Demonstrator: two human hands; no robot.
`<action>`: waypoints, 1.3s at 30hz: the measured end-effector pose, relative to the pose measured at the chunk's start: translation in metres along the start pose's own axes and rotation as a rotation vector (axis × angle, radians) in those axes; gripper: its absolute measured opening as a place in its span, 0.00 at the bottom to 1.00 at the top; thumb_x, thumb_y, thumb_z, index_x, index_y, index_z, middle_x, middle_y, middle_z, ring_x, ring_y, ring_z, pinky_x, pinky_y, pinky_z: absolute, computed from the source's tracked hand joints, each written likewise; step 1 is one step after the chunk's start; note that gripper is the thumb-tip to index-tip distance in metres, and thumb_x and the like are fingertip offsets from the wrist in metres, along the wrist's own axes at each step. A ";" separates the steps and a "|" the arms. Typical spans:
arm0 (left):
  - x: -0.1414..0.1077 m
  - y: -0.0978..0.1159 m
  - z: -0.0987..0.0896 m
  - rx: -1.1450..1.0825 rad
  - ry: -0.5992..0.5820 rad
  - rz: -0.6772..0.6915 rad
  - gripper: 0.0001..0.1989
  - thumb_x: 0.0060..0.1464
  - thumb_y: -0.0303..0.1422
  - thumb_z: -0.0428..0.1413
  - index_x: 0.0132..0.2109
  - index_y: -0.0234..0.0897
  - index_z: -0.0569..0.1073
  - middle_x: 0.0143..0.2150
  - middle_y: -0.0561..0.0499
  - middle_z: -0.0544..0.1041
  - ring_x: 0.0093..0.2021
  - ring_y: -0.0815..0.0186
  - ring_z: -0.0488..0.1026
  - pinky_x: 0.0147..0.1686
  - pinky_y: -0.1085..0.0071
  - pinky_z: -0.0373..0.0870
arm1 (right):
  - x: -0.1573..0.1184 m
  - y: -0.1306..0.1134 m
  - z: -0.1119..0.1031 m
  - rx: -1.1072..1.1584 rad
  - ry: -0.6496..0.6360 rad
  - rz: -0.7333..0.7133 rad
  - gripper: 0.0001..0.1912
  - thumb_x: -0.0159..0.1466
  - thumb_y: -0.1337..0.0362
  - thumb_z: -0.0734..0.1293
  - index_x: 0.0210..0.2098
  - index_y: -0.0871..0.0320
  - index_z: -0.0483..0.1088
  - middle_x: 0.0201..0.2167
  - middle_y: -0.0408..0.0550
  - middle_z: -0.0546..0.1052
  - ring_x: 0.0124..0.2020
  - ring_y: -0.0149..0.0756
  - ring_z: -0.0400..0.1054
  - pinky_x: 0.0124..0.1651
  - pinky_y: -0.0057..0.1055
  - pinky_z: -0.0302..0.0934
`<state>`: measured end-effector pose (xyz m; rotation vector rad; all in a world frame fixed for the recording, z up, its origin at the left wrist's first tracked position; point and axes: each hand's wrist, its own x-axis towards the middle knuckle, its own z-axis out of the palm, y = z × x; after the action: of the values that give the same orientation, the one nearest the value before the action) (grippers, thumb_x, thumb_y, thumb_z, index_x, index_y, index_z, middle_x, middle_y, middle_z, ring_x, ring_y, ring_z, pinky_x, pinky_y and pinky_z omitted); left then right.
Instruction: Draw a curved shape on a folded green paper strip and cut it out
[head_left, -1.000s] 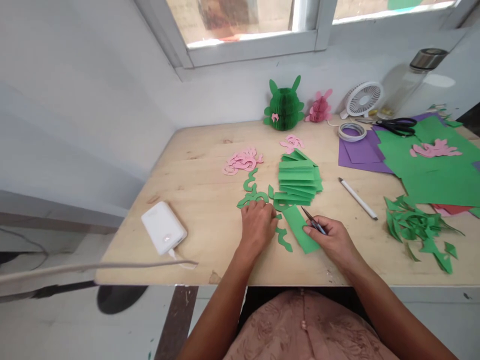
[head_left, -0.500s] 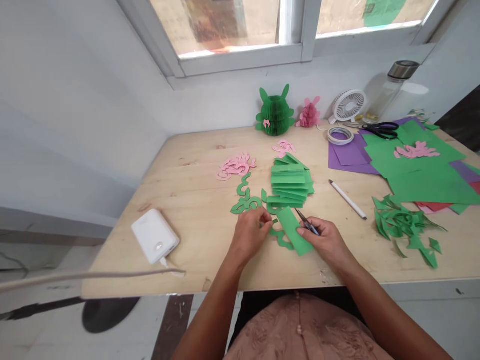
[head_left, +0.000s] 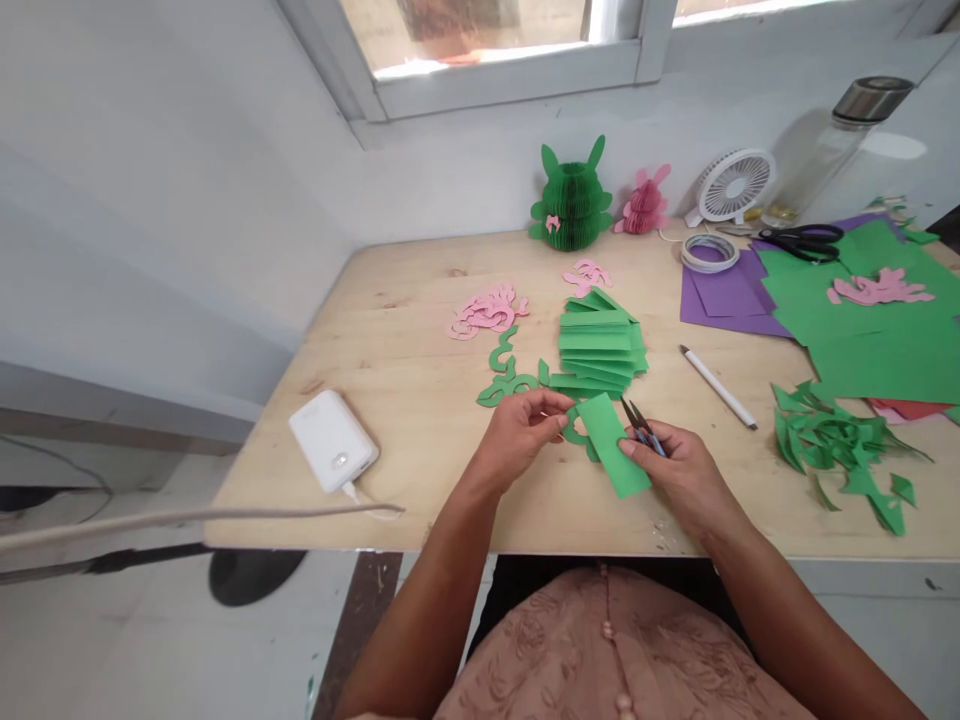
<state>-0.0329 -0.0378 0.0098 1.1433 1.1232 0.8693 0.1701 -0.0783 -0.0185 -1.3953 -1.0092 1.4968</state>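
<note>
Left fingers (head_left: pixel 546 402) pinch a now-lifted green cutout (head_left: pixel 573 434); right fingers (head_left: pixel 643 457) grip strip (head_left: pixel 609 435) and scissors (head_left: pixel 640 424).

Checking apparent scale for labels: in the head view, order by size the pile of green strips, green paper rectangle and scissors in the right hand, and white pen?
1. Pile of green strips
2. Green paper rectangle
Smaller, unranked: white pen, scissors; the right hand partly hides the scissors.

White power bank (head_left: pixel 332 440) with plugged-in cable (head_left: pixel 262 513), small white fan (head_left: pixel 736 188) beside a clear bottle (head_left: pixel 826 163).
</note>
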 end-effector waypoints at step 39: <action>0.000 -0.003 0.042 0.318 0.491 0.232 0.06 0.49 0.29 0.56 0.37 0.40 0.68 0.24 0.58 0.63 0.25 0.71 0.62 0.29 0.74 0.59 | 0.001 -0.001 0.044 -0.028 0.178 -0.078 0.16 0.51 0.51 0.71 0.26 0.57 0.69 0.20 0.40 0.64 0.22 0.29 0.54 0.25 0.27 0.51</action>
<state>0.0080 -0.0484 0.0085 1.3811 1.5936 1.2253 0.1262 -0.0779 -0.0152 -1.4635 -0.9648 1.2825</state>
